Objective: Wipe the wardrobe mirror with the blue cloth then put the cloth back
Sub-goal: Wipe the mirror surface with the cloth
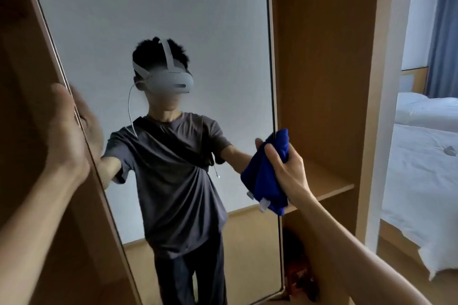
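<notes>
The tall wardrobe mirror (153, 20) fills the middle of the view, its door swung open, and reflects a person in a headset. My right hand (288, 168) grips the bunched blue cloth (266, 181) at the mirror's right edge, about waist height, with the cloth against or just off the glass. My left hand (65, 131) rests flat with straight fingers on the mirror door's left edge, steadying it. Its palm side is hidden from me.
An open wooden wardrobe compartment (322, 57) with a shelf (329, 186) stands right of the mirror. Dark items lie on the wardrobe floor (300, 275). A white bed (426, 156) and blue curtain (443, 39) are at the far right.
</notes>
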The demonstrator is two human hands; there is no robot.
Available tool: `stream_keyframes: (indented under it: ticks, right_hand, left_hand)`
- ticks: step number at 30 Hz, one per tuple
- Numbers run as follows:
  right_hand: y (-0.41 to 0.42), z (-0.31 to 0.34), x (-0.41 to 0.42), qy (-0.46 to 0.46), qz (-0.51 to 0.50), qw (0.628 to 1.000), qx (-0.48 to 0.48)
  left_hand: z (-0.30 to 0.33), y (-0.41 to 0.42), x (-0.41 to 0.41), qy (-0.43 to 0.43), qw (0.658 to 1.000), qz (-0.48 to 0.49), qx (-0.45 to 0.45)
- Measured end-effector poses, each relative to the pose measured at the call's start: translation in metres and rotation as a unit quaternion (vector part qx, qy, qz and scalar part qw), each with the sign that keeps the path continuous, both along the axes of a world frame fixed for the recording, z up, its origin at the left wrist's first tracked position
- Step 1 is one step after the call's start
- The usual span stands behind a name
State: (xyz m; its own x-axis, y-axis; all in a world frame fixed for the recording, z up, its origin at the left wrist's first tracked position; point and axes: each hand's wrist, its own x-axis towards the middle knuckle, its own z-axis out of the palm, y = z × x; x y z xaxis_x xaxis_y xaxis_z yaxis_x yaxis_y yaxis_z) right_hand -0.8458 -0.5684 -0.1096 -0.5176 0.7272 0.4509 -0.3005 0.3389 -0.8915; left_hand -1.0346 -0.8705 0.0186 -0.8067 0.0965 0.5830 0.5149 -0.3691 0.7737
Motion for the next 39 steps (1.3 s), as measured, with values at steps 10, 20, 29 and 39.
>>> stream_keyframes:
  ticks: [10,20,29,39]
  right_hand:
    - [0.005,0.141,-0.004,-0.007,0.010,1.000,0.005]
    - [-0.011,0.065,0.017,-0.060,0.048,0.995,-0.067]
    - [-0.007,0.195,-0.008,0.035,-0.034,0.999,-0.016]
    - [-0.007,0.116,-0.003,-0.041,-0.031,0.998,-0.022]
  left_hand:
    - [0.142,-0.004,0.036,-0.021,0.994,0.108,-0.010]
    - [0.159,0.009,0.071,-0.054,0.986,0.150,-0.057]
    - [0.152,0.009,0.057,-0.010,0.982,0.176,-0.062]
    - [0.147,0.015,0.044,0.028,0.978,0.206,-0.025]
